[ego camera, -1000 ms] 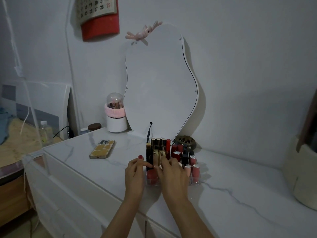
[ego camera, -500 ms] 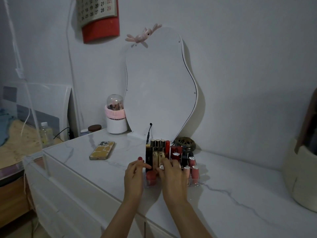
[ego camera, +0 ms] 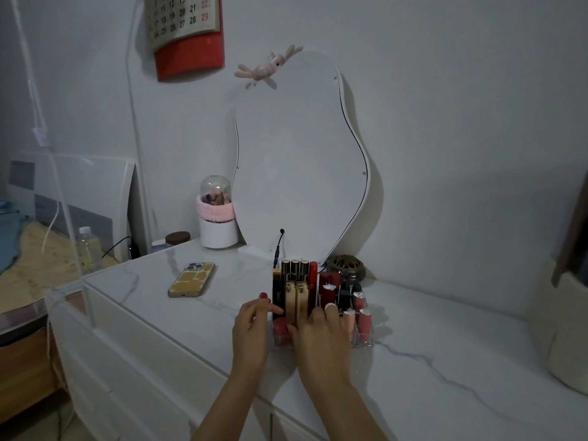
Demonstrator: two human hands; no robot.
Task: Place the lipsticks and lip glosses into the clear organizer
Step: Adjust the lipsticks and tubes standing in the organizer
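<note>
The clear organizer (ego camera: 365, 343) stands on the white marble top in front of the mirror. Upright in it are a black lipstick (ego camera: 277, 292), gold tubes (ego camera: 301, 297), red tubes (ego camera: 328, 283) and pink lip glosses (ego camera: 364, 321). A round red lipstick (ego camera: 281, 326) sits in the front left slot. My left hand (ego camera: 251, 334) is at the organizer's left side, one fingertip touching the black lipstick and the index finger raised. My right hand (ego camera: 321, 340) lies over the front slots with its fingertips resting on the tubes, hiding what is under it.
A phone (ego camera: 192, 280) in a yellow case lies to the left. Behind stand a wavy mirror (ego camera: 299, 160), a white jar with a pink band (ego camera: 218, 224) and a brass dish (ego camera: 346, 265). A cream basket (ego camera: 569, 332) sits at the right edge.
Both hands have stayed at the organizer with only small finger shifts. The view has drifted slightly.
</note>
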